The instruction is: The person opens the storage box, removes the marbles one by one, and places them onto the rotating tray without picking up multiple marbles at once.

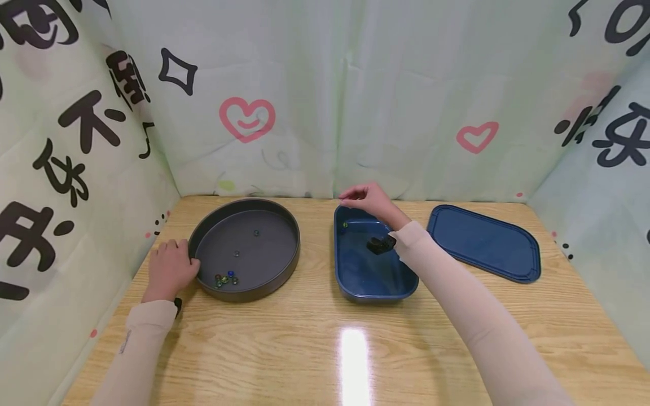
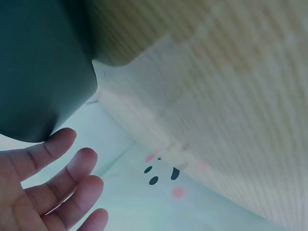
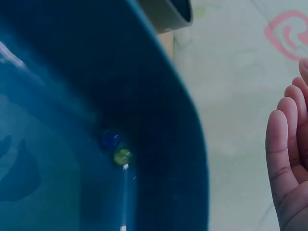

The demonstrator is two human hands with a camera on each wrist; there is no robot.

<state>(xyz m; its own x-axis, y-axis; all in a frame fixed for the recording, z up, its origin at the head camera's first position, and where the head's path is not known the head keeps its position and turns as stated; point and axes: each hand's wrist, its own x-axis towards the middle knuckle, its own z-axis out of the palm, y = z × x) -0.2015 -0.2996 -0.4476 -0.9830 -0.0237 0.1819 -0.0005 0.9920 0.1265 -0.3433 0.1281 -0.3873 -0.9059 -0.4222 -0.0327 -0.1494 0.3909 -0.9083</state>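
Note:
My left hand (image 1: pixel 171 268) is at the left rim of a round dark-grey pan (image 1: pixel 244 290), its thumb against the rim. In the left wrist view, the index finger (image 2: pixel 62 139) touches the pan's outer wall while the other fingers spread loosely. Several glass marbles (image 1: pixel 225 279) lie in the pan, mostly near its front left. My right hand (image 1: pixel 370 198) hovers over the far end of a blue rectangular box (image 1: pixel 376 297), fingers bent towards the thumb; whether anything is between their tips is hidden. Inside lie a blue marble (image 3: pixel 111 139) and a yellow-green marble (image 3: pixel 122 157).
A dark-blue rectangular lid (image 1: pixel 484 242) lies flat to the right of the box. The wooden table (image 1: pixel 244 349) is bordered by a printed cloth (image 1: pixel 325 113) at the back and on both sides.

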